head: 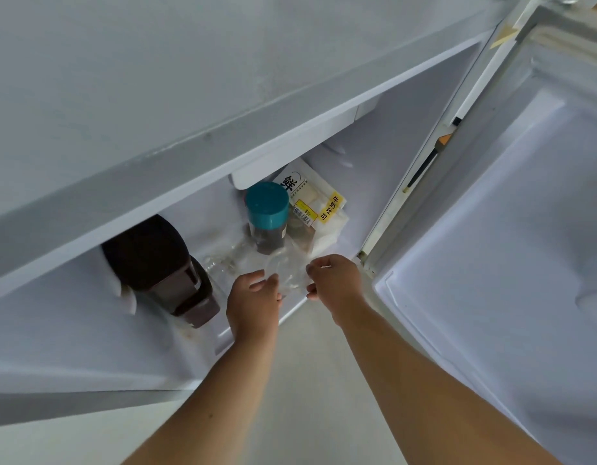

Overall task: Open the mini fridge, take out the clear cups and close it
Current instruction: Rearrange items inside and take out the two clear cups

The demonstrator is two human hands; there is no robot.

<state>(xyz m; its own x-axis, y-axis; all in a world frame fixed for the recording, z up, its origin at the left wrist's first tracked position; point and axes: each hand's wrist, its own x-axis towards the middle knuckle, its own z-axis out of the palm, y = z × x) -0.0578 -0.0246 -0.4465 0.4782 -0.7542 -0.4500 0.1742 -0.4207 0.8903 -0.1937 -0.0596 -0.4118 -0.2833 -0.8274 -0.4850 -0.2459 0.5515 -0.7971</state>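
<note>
The white mini fridge [196,105] stands open, its door [512,229] swung out to the right. On its floor near the front edge are clear cups [288,273], hard to tell apart because they are transparent. My left hand [253,303] and my right hand [335,283] both reach in and hold the front clear cup between them, fingers curled on its sides. Another clear cup [220,263] lies further left and behind.
A dark brown jug [159,266] stands at the left inside the fridge. A jar with a teal lid [267,206] sits right behind the cups, and a bagged bread pack with a yellow label [319,203] lies behind it. A pale floor [310,380] lies below.
</note>
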